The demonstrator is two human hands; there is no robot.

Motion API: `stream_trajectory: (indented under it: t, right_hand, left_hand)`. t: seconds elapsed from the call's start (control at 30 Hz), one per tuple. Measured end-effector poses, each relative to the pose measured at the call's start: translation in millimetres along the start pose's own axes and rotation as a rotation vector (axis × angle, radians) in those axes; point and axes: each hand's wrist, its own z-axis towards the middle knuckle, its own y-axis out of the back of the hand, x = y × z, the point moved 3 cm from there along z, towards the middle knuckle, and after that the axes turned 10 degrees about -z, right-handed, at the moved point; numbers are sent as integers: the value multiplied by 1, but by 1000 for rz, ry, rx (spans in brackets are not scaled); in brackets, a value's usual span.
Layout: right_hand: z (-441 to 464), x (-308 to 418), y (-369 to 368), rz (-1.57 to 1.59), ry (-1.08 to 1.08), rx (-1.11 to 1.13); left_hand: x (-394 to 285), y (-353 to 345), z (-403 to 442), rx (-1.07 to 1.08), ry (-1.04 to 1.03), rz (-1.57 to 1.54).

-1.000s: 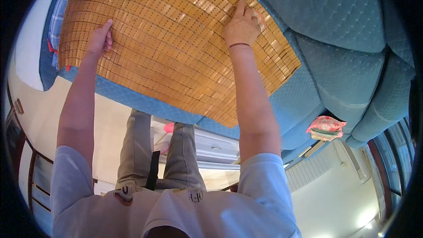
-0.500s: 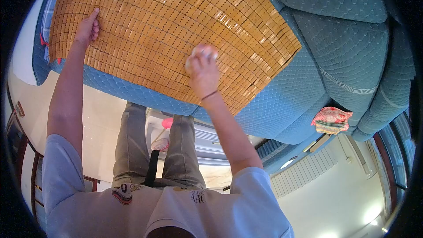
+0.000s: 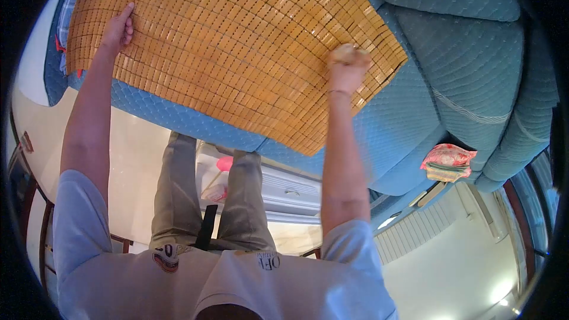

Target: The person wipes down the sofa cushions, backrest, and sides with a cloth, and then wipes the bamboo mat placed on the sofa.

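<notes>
A brown bamboo tile mat [image 3: 225,47] lies over the blue quilted sofa seat [image 3: 391,124]. My left hand [image 3: 120,29] rests on the mat's left part, fingers curled in and thumb stretched along the tiles, with nothing visible in it. Near the mat's right end, my right hand [image 3: 349,74] is closed around a pale, crumpled cloth [image 3: 344,53] and holds it against the tiles. Motion blurs this hand somewhat, and the fingers cover much of the cloth.
Sofa backrest cushions [image 3: 462,65] rise along the right. A pink patterned packet [image 3: 448,162] sits at the sofa's far corner. Below the seat edge are my legs [image 3: 243,201], a white drawer unit [image 3: 290,192] and a pink object [image 3: 224,163]. Checked fabric [image 3: 66,18] shows at far left.
My right hand has swept the cloth rightward across the mat, from near its middle to near its right end. My left hand stays at almost the same spot.
</notes>
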Motion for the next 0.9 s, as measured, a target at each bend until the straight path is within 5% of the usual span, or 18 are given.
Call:
stream_trajectory:
  t: [0.03, 0.07, 0.13, 0.17, 0.2, 0.27, 0.33, 0.53, 0.63, 0.7, 0.73, 0.8, 0.87, 0.9]
  right_hand:
    - [4, -18, 13, -872, 286, -12]
    - [5, -35, 26, -1727, 558, -300]
    - [3, -126, 66, -3153, 832, -162]
    - [5, -146, 84, -3477, 622, 247]
    - [10, -151, 86, -3468, 619, 237]
    - [27, -162, 96, -3681, 153, 577]
    - [50, -135, 61, -3783, 124, 198]
    - [1, -28, -64, -4008, 748, -338]
    - [-44, -28, -71, -4167, 879, -235]
    - [-65, -23, -68, -4005, 964, -1027]
    - [-68, -23, -56, -4010, 958, -1019]
    - [-77, -28, -25, -3396, 1401, -1090]
    - [-76, -56, 23, -3396, 1030, -939]
    - [-75, -83, 53, -3457, 1090, -659]
  left_hand:
    - [1, 0, 2, -12, 12, 7]
    - [2, 2, 3, -26, 25, 17]
    - [1, 1, 1, -9, 20, 3]
    - [1, 1, 0, 15, 18, -3]
    - [1, 2, 0, 10, 20, 6]
    - [3, 3, 2, 11, 8, 1]
    - [1, 1, -3, 29, -14, 18]
    - [-1, 1, -1, 9, -11, 19]
    - [-4, -2, -7, 22, -25, 1]
    - [0, 2, -8, 41, -46, -17]
    - [1, 2, -5, 63, -25, -24]
    - [1, 3, 2, 84, -9, -32]
    - [4, 5, 6, 103, -12, -34]
    - [4, 4, 6, 104, -14, -36]
